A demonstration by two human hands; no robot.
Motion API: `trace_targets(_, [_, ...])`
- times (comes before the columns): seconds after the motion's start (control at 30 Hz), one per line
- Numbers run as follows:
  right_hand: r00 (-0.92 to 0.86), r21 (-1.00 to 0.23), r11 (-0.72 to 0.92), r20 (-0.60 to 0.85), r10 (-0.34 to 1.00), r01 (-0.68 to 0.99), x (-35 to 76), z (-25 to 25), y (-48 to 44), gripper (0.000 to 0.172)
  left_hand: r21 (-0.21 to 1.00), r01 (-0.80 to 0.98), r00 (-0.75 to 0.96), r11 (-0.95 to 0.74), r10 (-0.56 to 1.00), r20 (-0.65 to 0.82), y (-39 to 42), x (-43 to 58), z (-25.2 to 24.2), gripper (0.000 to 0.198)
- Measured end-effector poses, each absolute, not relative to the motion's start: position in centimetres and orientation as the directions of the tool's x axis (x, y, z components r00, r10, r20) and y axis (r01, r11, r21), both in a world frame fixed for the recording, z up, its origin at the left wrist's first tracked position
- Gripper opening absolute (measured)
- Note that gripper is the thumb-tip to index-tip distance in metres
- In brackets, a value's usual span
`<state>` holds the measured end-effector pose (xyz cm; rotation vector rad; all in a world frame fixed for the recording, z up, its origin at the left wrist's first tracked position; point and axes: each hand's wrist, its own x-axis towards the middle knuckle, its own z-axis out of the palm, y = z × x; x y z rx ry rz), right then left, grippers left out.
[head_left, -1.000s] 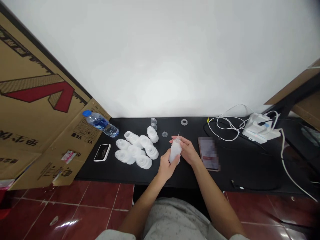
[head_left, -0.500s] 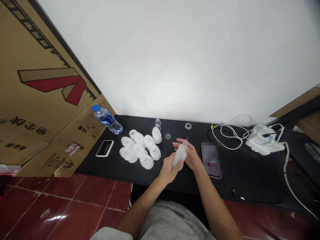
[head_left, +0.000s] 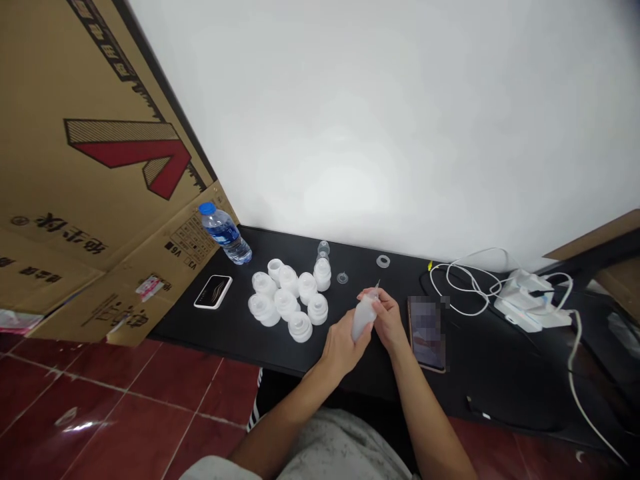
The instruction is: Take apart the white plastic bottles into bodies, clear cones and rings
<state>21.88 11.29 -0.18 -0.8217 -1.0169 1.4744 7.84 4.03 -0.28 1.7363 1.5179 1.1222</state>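
My left hand [head_left: 343, 343] is wrapped around the body of a small translucent white plastic bottle [head_left: 363, 317], held tilted above the black table [head_left: 215, 337]. At the bottle's upper end, my right hand [head_left: 387, 317] closes its fingers around the neck, where a thin clear pointed tip sticks up. The fingers hide part of the top. To the left stands a cluster of white plastic bottle parts [head_left: 287, 303], several with ring collars and domed tops. Behind my hands lie a small clear disc-shaped piece [head_left: 343, 277] and a white ring [head_left: 383, 261].
A water bottle [head_left: 227, 235] with a blue cap and a white-framed device [head_left: 213, 292] are at the left, beside a large cardboard box [head_left: 100, 220]. Right of my hands lies a phone [head_left: 427, 333]. Farther right are white cables [head_left: 465, 293] and a white power strip [head_left: 530, 300].
The fingers of my right hand have curled in from spread to closed around the bottle's top. My left hand keeps its hold. The view has shifted slightly.
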Motion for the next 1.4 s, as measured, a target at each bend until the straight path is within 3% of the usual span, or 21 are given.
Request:
trace_targets(0.23, [-0.096, -0.956, -0.055, -0.028, 0.995, -0.287, 22.5, -0.1, 11.4, 0.068, 0.913, 0.318, 0.067, -0.256, 0.966, 0.248, 3.5, 7.1, -0.7, 0.038])
trace_targets(0.33, [0.018, -0.985, 0.170, 0.171, 0.985, 0.040, 22.2, 0.3, 11.8, 0.041, 0.910, 0.262, 0.070, -0.321, 0.947, 0.314, 3.5, 6.9, -1.2, 0.040])
trace_targets(0.4, [0.007, -0.912, 0.329, 0.341, 0.940, 0.245, 21.6, 0.8, 13.0, 0.029, 0.914, 0.238, 0.058, -0.328, 0.944, 0.323, 3.7, 6.9, -1.3, 0.040])
trace_targets(0.47, [-0.062, -0.835, 0.435, 0.441, 0.895, 0.337, 20.8, 1.5, 15.1, 0.024, 0.927, 0.213, 0.044, -0.309, 0.951, 0.307, 3.8, 6.9, -1.4, 0.041])
trace_targets(0.53, [-0.176, -0.762, 0.503, 0.475, 0.862, 0.408, 19.8, 2.4, 18.0, 0.022, 0.938, 0.197, 0.013, -0.285, 0.957, 0.289, 3.7, 7.0, -1.7, 0.044])
trace_targets(0.63, [-0.395, -0.633, 0.560, 0.399, 0.828, 0.535, 17.8, 3.7, 22.3, 0.025, 0.932, 0.191, -0.045, -0.309, 0.945, 0.323, 3.4, 7.1, -2.9, 0.058])
trace_targets(0.87, [-0.588, -0.570, 0.627, 0.285, 0.757, 0.530, 13.5, 3.7, 27.1, 0.031, 0.854, 0.235, -0.002, -0.464, 0.879, 0.477, 3.1, 7.0, -4.6, 0.067])
trace_targets(1.07, [-0.566, -0.595, 0.606, 0.285, 0.773, 0.528, 13.2, 3.0, 26.6, 0.031, 0.890, 0.163, -0.001, -0.426, 0.902, 0.432, 3.1, 6.7, -3.1, 0.066])
trace_targets(1.23, [-0.397, -0.649, 0.517, 0.338, 0.853, 0.559, 16.0, 3.5, 25.2, 0.013, 0.950, 0.021, -0.029, -0.311, 0.950, 0.311, 3.3, 6.7, -2.0, 0.058])
trace_targets(1.3, [-0.260, -0.701, 0.467, 0.389, 0.884, 0.539, 17.9, 3.8, 23.8, 0.021, 0.961, 0.001, -0.039, -0.277, 0.960, 0.277, 3.4, 6.8, -1.6, 0.056])
trace_targets(1.33, [-0.169, -0.750, 0.436, 0.410, 0.896, 0.498, 18.8, 4.0, 22.9, 0.026, 0.964, 0.003, -0.032, -0.267, 0.963, 0.266, 3.5, 6.7, -1.4, 0.055])
trace_targets(1.4, [0.079, -0.914, 0.354, 0.375, 0.924, 0.198, 20.6, 4.3, 20.6, 0.034, 0.967, 0.022, 0.005, -0.255, 0.967, 0.255, 3.6, 6.7, -1.0, 0.054])
